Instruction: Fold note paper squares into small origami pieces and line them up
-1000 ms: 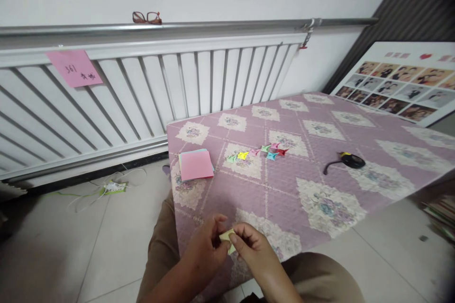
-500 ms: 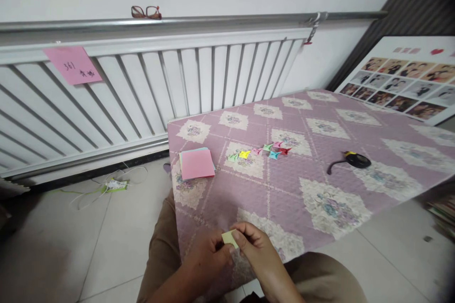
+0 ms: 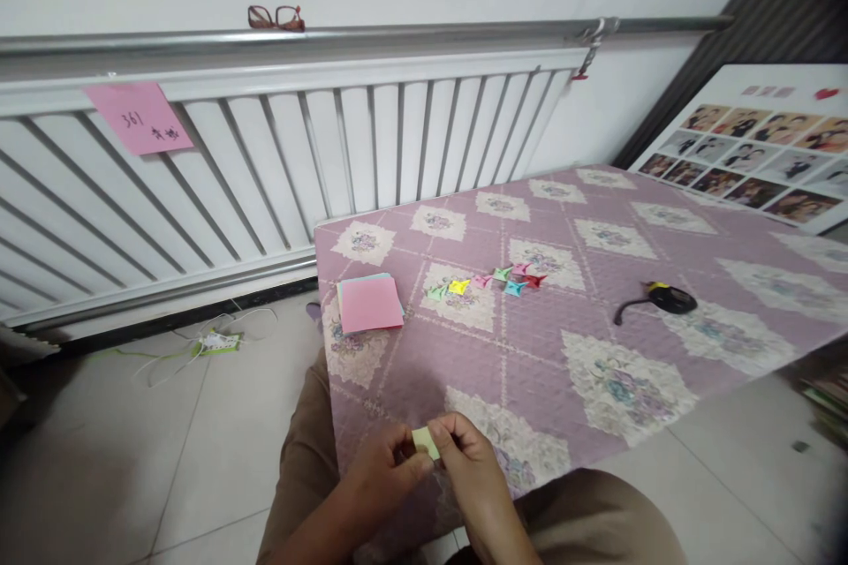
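A small folded piece of pale yellow-green paper (image 3: 425, 442) is held between both hands over the table's near edge. My left hand (image 3: 389, 465) pinches its left side with thumb and fingers. On its right side, my right hand (image 3: 465, 455) grips it, thumb lying on the front face. Beyond the hands, a stack of square coloured paper (image 3: 371, 304) lies with a pink sheet on top. Several small folded paper figures stand to its right, among them a yellow one (image 3: 458, 287), a blue one (image 3: 515, 289) and a red one (image 3: 533, 281).
A patterned purple cloth covers the table (image 3: 457, 353). At its right lies a black object with a short strap (image 3: 672, 299). A white radiator (image 3: 384, 141) runs behind, with glasses (image 3: 276, 17) on the pipe above. A power strip (image 3: 218, 342) with cables sits on the floor at left.
The view has shifted slightly. Both hands still hold the folded paper in nearly the same place, with its face turned a little. Nothing on the table has moved.
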The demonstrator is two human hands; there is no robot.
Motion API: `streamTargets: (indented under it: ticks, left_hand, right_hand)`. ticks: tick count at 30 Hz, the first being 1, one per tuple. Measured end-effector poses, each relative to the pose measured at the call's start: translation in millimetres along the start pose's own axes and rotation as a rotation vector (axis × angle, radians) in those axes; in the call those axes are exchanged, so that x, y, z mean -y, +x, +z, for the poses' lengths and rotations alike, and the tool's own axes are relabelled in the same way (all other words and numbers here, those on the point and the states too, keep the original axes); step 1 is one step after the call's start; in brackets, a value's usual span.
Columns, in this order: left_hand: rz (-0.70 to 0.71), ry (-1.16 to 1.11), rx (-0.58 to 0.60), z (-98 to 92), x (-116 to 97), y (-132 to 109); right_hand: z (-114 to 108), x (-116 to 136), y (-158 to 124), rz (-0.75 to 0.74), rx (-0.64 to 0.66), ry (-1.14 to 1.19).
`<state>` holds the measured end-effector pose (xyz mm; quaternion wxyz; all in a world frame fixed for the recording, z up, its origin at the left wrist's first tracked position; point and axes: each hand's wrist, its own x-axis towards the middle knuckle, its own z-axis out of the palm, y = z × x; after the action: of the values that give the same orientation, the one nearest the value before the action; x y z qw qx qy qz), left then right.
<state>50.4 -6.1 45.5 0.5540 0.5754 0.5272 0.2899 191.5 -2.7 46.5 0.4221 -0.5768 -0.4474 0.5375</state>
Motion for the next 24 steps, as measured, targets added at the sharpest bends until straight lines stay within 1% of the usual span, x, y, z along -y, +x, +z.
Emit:
streamTargets:
  ticks: [2,4,6,9,11,13,16,19,24]
  left_hand:
    - [-0.007,-0.018,-0.007,-1.9,-0.3,0.1]
    - [-0.024,-0.017,0.011,-1.9,-2.3,-0.9]
    - [-0.022,0.026,0.015,-0.4,-5.1,-2.5]
    - [0.014,0.104,-0.024,2.4,-7.3,-4.5]
    - [-0.007,0.092,-0.019,3.5,-6.2,-4.4]
    - [-0.032,0.047,0.003,4.0,-3.4,-3.2]
    - [-0.005,-0.008,0.009,4.4,0.4,-1.1]
    - [-0.014,-0.003,-0.003,6.2,0.7,-1.0]
    - [-0.027,0.058,-0.062,10.5,-1.4,-4.0]
  right_hand:
    - [0.0,0.8,-0.6,0.002,-0.005,-0.006]
    - [0.5,0.8,-1.9,0.009,-0.008,0.013]
    - [2.0,-0.6,-3.6,0.035,-0.007,0.063]
    - [5.1,-4.4,-5.0,0.080,-0.017,0.175]
    - [6.4,-7.0,-4.5,0.090,-0.028,0.210]
    - [6.2,-8.8,-3.4,0.075,-0.040,0.180]
    - [4.5,-9.6,-2.9,0.044,-0.058,0.112]
    - [4.9,-8.8,-4.6,0.046,-0.061,0.114]
    - [10.3,-11.1,-6.3,0.124,-0.034,0.254]
